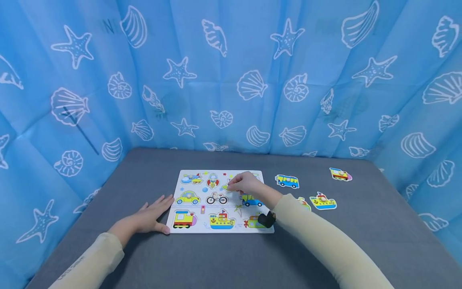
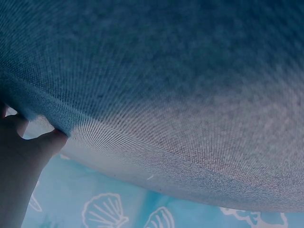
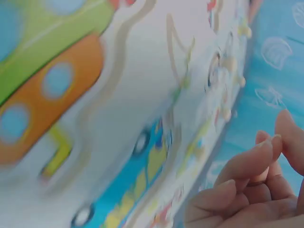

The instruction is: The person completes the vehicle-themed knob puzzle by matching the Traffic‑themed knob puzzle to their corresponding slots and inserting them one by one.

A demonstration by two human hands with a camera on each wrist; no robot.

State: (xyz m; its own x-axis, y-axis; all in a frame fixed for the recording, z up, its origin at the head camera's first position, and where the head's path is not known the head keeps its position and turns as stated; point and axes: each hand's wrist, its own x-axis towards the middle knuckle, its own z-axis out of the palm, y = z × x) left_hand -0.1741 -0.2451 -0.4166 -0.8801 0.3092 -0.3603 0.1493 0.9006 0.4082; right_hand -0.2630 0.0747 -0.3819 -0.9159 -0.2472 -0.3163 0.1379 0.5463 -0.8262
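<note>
My left hand (image 1: 154,216) rests with fingers spread at the left edge of a white vehicle puzzle board (image 1: 177,230). In the left wrist view that hand (image 2: 26,147) shows only in part, at the left. Over the board's upper right is my right hand (image 1: 249,183), thumb and fingertips drawn together beside a yellow-green shape (image 1: 225,188), partly covered. In the right wrist view the curled fingers (image 3: 251,161) show no piece between them. Knobbed pieces sit in the board: a plane (image 1: 196,179), a rocket (image 1: 213,181), a car (image 1: 187,197) and a bicycle (image 1: 217,198).
Right of the board lie loose pieces: a bus (image 1: 286,181), a train (image 1: 340,174), a ship (image 1: 323,201) and a yellow-green piece (image 1: 304,202) partly behind the right sleeve. A blue shell-patterned curtain (image 1: 231,100) stands behind the grey table (image 1: 216,261).
</note>
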